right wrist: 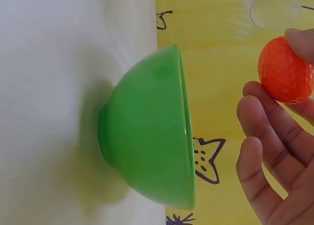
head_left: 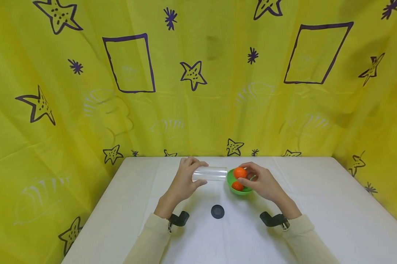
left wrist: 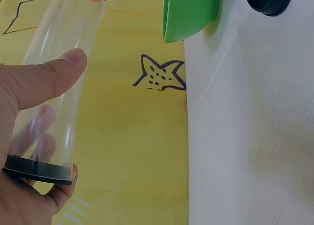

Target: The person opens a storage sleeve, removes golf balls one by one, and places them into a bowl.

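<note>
My left hand point(head_left: 184, 179) grips a clear plastic tube point(head_left: 210, 173) lying nearly level, its open mouth toward the right. In the left wrist view a black cap point(left wrist: 39, 171) closes the tube's other end. My right hand point(head_left: 266, 184) pinches an orange golf ball point(right wrist: 284, 70) between thumb and fingers, above the green bowl point(right wrist: 147, 131) and close to the tube's mouth. A second orange ball point(head_left: 237, 186) sits inside the bowl; in the right wrist view the bowl's wall hides it.
A loose black cap point(head_left: 217, 211) lies on the white table point(head_left: 225, 238), in front of the bowl. Behind the table hangs a yellow curtain point(head_left: 172, 110) with drawn stars and frames. It also runs along both sides.
</note>
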A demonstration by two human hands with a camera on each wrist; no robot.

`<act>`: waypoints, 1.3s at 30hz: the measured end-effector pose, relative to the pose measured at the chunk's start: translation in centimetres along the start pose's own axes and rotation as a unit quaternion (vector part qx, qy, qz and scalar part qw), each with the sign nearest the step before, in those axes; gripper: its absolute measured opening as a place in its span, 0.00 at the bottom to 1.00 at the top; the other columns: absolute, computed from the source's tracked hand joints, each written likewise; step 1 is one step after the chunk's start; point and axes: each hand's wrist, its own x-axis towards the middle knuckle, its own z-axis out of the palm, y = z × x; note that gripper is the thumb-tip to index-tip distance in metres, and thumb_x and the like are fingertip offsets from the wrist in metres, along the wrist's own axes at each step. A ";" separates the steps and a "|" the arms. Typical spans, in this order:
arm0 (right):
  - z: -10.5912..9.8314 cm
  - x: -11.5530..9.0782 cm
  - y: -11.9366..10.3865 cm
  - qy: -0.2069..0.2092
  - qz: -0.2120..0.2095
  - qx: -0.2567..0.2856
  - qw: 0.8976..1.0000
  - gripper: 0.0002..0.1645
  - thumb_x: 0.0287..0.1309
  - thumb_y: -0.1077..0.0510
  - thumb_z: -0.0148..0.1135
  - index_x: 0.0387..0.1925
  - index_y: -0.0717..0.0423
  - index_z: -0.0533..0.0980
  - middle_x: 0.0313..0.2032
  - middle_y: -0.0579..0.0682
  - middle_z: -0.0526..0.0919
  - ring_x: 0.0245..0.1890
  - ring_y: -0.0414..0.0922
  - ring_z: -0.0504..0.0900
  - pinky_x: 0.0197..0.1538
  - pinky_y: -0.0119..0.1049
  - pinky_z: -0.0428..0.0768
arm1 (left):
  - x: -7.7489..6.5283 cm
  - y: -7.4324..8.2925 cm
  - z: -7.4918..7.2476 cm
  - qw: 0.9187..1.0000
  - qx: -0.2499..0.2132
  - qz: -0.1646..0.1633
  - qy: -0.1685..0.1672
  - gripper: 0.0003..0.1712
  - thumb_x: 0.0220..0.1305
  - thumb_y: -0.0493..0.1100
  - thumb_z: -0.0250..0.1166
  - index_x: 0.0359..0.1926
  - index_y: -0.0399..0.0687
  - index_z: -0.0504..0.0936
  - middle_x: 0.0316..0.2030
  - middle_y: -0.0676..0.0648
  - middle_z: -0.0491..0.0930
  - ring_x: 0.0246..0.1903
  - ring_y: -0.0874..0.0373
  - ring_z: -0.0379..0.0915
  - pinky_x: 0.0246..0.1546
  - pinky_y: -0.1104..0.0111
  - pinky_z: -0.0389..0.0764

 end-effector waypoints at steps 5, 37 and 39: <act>-0.6 -0.1 0.3 0.005 0.000 -0.006 1.000 0.23 0.59 0.54 0.74 0.56 0.53 0.78 0.36 0.49 0.85 0.35 0.44 0.81 0.38 0.33 0.80 | 0.0 -0.1 0.0 1.000 0.002 -0.004 0.001 0.27 0.54 0.37 0.79 0.56 0.51 0.83 0.50 0.47 0.76 0.55 0.48 0.62 0.53 0.55 0.74; -3.0 -0.6 3.3 -0.037 0.021 -0.065 0.997 0.22 0.56 0.52 0.76 0.51 0.52 0.80 0.35 0.47 0.81 0.34 0.44 0.74 0.35 0.31 0.75 | -0.1 0.1 0.3 1.000 0.017 -0.026 0.001 0.28 0.52 0.42 0.81 0.55 0.50 0.82 0.50 0.47 0.77 0.53 0.49 0.67 0.51 0.56 0.78; -3.0 -0.6 3.4 -0.034 0.019 -0.070 0.997 0.22 0.56 0.52 0.76 0.50 0.52 0.81 0.34 0.46 0.81 0.33 0.44 0.73 0.34 0.31 0.73 | -0.1 0.2 0.3 1.000 0.016 -0.027 0.001 0.28 0.52 0.42 0.81 0.55 0.51 0.82 0.50 0.47 0.77 0.53 0.49 0.67 0.51 0.56 0.79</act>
